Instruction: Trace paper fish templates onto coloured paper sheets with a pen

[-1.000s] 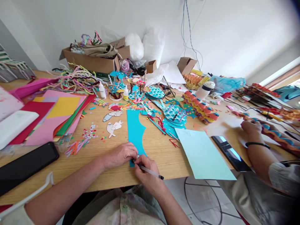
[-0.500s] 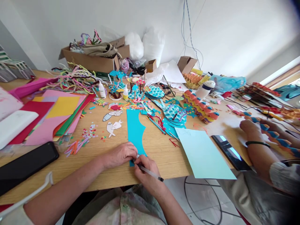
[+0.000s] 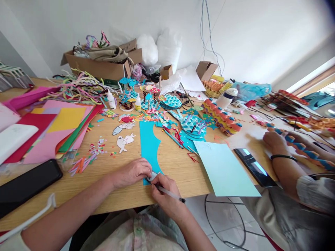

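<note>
My right hand (image 3: 166, 190) is closed around a pen (image 3: 171, 194) with a clear barrel and black end, its tip low on a strip of blue paper (image 3: 149, 143). My left hand (image 3: 138, 170) has its fingers pressed together on a small pale paper fish (image 3: 152, 176), which lies on the lower end of that strip. The fingers partly cover the fish, and the pen's tip is hard to make out. Further up the table, white paper fish cutouts (image 3: 125, 140) lie to the left of the strip.
Coloured paper sheets (image 3: 70, 118) and a black phone (image 3: 28, 186) are at left. Glue bottles (image 3: 138, 103) stand behind the strip. A pale green sheet (image 3: 227, 170) overhangs the front edge beside another phone (image 3: 253, 166). At right, a co-worker's hand (image 3: 274, 141) is near an orange-and-blue paper chain (image 3: 300, 150).
The view has shifted slightly. My right hand has moved a little away from my left, and more of the small paper fish shows between them.
</note>
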{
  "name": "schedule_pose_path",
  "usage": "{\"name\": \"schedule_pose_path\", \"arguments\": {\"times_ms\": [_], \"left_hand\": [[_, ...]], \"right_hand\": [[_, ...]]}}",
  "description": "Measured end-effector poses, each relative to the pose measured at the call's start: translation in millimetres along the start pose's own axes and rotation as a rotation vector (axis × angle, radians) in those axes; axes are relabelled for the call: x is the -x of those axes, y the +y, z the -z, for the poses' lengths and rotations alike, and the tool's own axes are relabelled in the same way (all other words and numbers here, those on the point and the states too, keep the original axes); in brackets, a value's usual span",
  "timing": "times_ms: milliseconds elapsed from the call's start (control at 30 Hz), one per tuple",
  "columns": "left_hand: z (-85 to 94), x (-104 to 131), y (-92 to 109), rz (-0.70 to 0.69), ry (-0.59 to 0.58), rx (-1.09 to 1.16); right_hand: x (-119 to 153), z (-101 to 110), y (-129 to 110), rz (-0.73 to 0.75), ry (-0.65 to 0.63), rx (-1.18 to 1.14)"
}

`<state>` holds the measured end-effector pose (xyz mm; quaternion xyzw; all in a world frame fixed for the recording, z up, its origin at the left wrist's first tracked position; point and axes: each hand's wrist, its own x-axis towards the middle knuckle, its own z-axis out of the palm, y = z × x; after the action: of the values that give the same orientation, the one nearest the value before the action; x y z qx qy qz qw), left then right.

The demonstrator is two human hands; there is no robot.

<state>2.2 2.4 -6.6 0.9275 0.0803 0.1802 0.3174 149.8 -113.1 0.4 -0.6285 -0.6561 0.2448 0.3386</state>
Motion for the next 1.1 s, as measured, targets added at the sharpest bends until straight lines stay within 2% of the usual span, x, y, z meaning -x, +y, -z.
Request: {"name": "schedule_pose_path", "arguments": {"times_ms": [533,767,1100], "left_hand": [[-1.8,2,-3,0.002,-0.010,-0.031],[-3.3,3,-4,0.006,-0.013,-0.014],[-3.2,2,-3,0.015,0.000,0.017]], "right_hand": [[5,7,8,-0.035,0.023,-0.033],[5,11,-1,-0.056,0.012,-0.053],[-4,0,-5,0.019,-0.009,-0.066]]}}
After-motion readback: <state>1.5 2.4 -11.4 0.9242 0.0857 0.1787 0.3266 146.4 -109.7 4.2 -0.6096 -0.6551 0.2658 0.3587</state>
